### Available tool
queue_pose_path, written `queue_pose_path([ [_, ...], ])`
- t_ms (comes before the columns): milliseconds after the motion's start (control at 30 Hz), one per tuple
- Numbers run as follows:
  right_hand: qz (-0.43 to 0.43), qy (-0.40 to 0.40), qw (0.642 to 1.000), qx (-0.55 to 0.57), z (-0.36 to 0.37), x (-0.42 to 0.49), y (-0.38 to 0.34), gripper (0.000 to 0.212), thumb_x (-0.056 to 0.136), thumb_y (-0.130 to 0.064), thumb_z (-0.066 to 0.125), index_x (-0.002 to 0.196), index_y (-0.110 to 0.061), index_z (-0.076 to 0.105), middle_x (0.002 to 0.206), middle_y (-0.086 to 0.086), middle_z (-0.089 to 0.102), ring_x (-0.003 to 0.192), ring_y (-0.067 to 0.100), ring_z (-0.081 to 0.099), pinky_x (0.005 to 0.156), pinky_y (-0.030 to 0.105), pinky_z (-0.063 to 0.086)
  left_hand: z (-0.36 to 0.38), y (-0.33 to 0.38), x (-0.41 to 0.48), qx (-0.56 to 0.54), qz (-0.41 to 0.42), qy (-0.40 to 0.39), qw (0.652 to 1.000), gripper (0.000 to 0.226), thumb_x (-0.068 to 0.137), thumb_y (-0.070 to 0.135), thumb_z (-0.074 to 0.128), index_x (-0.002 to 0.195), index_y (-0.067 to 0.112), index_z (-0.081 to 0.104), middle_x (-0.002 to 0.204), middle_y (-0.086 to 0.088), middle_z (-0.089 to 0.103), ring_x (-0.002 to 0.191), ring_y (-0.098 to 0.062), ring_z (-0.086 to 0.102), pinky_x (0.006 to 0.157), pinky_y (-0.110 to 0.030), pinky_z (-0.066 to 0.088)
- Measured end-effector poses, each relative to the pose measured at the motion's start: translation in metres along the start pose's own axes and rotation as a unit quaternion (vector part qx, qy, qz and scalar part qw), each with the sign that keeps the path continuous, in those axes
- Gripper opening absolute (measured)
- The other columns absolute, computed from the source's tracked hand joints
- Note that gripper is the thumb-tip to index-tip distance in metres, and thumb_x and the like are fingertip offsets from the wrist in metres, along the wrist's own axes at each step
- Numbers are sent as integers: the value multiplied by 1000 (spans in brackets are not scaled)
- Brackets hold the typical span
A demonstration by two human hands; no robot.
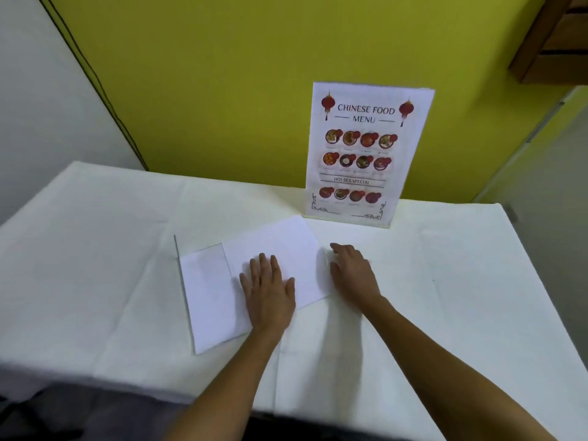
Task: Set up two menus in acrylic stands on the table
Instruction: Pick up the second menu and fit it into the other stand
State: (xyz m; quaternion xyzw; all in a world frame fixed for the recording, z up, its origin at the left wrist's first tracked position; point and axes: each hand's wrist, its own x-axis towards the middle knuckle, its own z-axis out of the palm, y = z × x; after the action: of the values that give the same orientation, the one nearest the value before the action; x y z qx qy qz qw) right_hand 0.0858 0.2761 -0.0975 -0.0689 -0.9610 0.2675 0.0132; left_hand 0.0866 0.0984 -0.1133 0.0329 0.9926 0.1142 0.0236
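One Chinese food menu (366, 151) stands upright in a clear acrylic stand (346, 221) at the back of the table, right of centre. In the middle of the table lies a second acrylic stand (206, 297), flat on its side. A blank white sheet (280, 246) rests face down, overlapping its right part. My left hand (269, 292) presses flat on that sheet with fingers spread. My right hand (353, 270) lies just off the sheet's right edge, fingers loosely curved on the cloth, holding nothing.
A white tablecloth (95, 249) covers the table. A yellow-green wall (222, 90) rises right behind it. A wooden shelf (553, 39) juts out at the upper right. The table's right edge runs past my right forearm.
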Motion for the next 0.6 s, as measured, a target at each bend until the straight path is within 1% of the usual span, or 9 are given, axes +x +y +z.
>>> queue_pose_path([
  [33, -23, -19, 999, -21, 5, -2, -4, 44, 92, -14, 46, 136, -9, 45, 132, 14, 53, 117, 36, 48, 92, 40, 40, 2, -3, -8, 6, 8, 1, 1000, 67, 92, 48, 21, 144, 9, 36, 154, -14, 30, 144, -32, 25, 115, -55, 18],
  [100, -35, -32, 999, -26, 10, -4, -10, 46, 92, -13, 46, 137, -7, 43, 132, 18, 53, 115, 38, 47, 94, 40, 39, 6, -10, -21, 21, 14, -30, 999, 69, 94, 54, 18, 150, 12, 18, 160, -11, 12, 148, -29, 9, 118, -50, 7],
  [133, -25, -33, 999, -20, 10, -6, -13, 47, 93, -13, 46, 139, -5, 41, 132, 19, 52, 116, 39, 46, 96, 40, 38, 6, -14, -23, 25, 19, -47, 998, 71, 94, 56, 17, 151, 13, 9, 161, -9, 4, 149, -27, 2, 119, -48, 3],
  [200, 3, -37, 999, -17, 10, -7, -19, 51, 92, -12, 44, 142, -4, 33, 132, 22, 50, 117, 40, 45, 96, 40, 36, 1, -22, -24, 21, 42, -63, 997, 79, 91, 63, 16, 151, 13, 2, 161, -8, -3, 149, -26, -4, 120, -45, 1],
  [267, 27, -58, 998, -23, 9, -6, -30, 54, 92, -11, 43, 143, -4, 29, 130, 24, 49, 115, 41, 45, 94, 41, 36, -4, -29, -24, 14, 62, -92, 994, 85, 90, 66, 24, 151, 13, -2, 161, -8, -8, 148, -25, -8, 121, -44, 0],
  [367, 44, -84, 995, -36, 6, -4, -44, 56, 90, -11, 44, 142, -4, 27, 126, 25, 49, 113, 41, 46, 94, 40, 35, -5, -32, -25, 12, 74, -105, 992, 93, 87, 69, 32, 151, 12, -5, 160, -8, -11, 148, -25, -10, 121, -44, -2],
  [467, 95, -77, 993, -9, 3, 2, -47, 54, 86, -12, 46, 138, -9, 33, 123, 24, 50, 111, 43, 48, 94, 42, 37, -5, -28, -26, 10, 71, -93, 993, 93, 86, 69, 32, 151, 12, -2, 161, -8, -8, 148, -26, -8, 121, -45, 0],
  [533, 144, -74, 986, 40, 1, 8, -47, 52, 86, -16, 49, 136, -11, 35, 122, 23, 52, 111, 42, 50, 96, 42, 38, -4, -27, -28, 20, 66, -91, 993, 93, 85, 72, 24, 151, 12, -1, 161, -8, -6, 148, -26, -6, 121, -44, 0],
  [600, 184, -75, 976, 89, -1, 12, -48, 51, 86, -20, 52, 134, -11, 38, 121, 21, 56, 113, 39, 52, 96, 41, 40, -7, -27, -30, 41, 63, -97, 992, 100, 74, 76, 5, 151, 11, 0, 161, -9, -4, 148, -27, -4, 120, -44, 1],
])
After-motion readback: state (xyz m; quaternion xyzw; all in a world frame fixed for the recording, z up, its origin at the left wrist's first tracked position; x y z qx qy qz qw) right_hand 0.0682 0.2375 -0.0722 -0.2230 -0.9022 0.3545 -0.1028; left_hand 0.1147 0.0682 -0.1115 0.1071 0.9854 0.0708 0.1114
